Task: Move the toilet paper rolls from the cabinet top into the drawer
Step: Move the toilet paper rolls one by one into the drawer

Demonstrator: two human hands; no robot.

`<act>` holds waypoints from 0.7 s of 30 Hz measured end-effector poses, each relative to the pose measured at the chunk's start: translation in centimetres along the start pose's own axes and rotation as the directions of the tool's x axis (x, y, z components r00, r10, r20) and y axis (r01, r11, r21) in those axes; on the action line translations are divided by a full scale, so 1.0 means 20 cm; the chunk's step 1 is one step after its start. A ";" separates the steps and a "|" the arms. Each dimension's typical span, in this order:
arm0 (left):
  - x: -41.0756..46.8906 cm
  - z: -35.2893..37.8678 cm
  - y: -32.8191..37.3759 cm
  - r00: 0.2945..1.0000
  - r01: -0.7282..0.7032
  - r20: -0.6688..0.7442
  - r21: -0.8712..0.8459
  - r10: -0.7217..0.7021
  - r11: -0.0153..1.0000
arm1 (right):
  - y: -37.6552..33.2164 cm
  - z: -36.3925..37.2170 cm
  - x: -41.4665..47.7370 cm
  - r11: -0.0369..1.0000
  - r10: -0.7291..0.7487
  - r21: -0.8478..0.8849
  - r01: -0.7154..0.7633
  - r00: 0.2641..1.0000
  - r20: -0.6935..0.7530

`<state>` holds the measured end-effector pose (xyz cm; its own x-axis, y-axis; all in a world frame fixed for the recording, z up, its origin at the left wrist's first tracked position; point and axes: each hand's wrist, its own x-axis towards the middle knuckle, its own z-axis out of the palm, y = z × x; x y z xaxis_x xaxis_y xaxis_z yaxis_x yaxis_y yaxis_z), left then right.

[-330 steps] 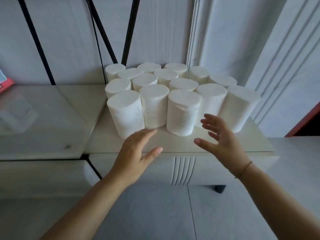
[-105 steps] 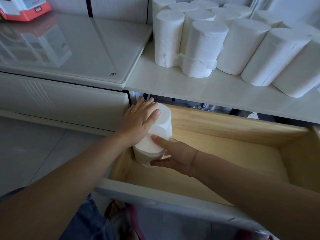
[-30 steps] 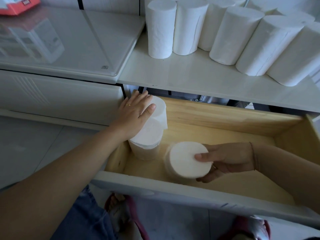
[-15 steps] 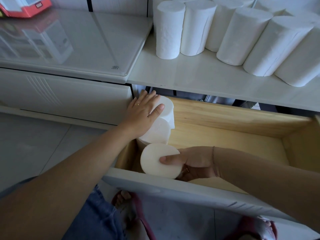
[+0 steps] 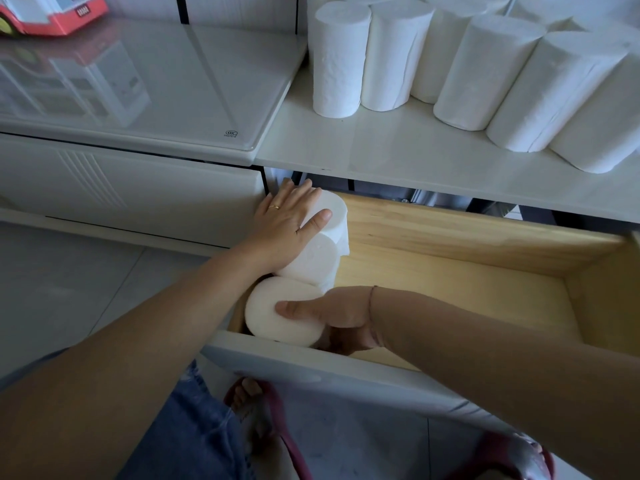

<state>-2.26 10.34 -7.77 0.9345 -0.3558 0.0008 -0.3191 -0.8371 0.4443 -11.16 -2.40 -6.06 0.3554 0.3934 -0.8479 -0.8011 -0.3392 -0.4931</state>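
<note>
Nearest, the white front panel of the open drawer (image 5: 311, 370) runs just under the right hand (image 5: 341, 318). This hand grasps the front roll (image 5: 273, 323): its thumb lies across the roll's flat top and its fingers curl down the side. The roll stands in the drawer's front left corner. Just beyond the thumb, the middle roll (image 5: 311, 263) touches the front one, with the back roll (image 5: 334, 211) behind it. The left hand (image 5: 289, 225) rests flat on both, fingers straight and relaxed. Beyond its fingertips is the cabinet top (image 5: 398, 150), where the remaining rolls (image 5: 339, 60) stand upright, packed together.
</note>
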 end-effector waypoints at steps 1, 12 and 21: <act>0.00 0.00 0.00 1.000 -0.001 0.001 -0.005 0.001 1.000 | 0.00 0.01 0.01 1.000 0.006 -0.001 -0.006 1.000 -0.006; 0.00 0.03 0.00 0.996 -0.066 -0.058 0.028 0.067 0.997 | -0.12 -0.36 -0.25 0.792 -0.397 -0.593 0.145 0.860 -0.320; -0.01 0.03 0.08 0.983 -0.182 0.049 0.170 0.176 0.968 | -0.27 -1.07 -0.37 0.668 -0.646 -0.680 0.301 -0.218 -0.731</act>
<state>-3.06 8.73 -7.59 0.8548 -0.5177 0.0348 -0.5059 -0.8167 0.2775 0.94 -21.78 -1.24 0.7926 -0.4913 0.3611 -0.1006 -0.6894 -0.7173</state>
